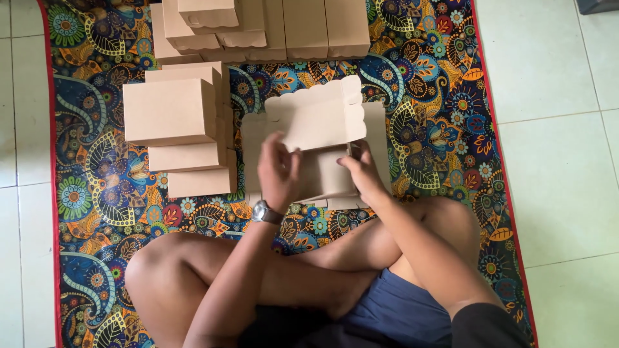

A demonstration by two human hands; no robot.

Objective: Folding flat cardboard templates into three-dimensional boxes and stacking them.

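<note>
A half-folded brown cardboard box [322, 138] sat on flat blanks just before the crossed legs, long axis left-right, scalloped lid tilted away. The left hand [278, 169] and right hand [362, 173] pinched its sides. Finished boxes [171, 113] stood stacked left on the patterned mat [438, 129].

The top edge of the frame cuts off the rear cardboard boxes [284, 26]; both hands hide the half-folded box's [322, 129] lower front.
</note>
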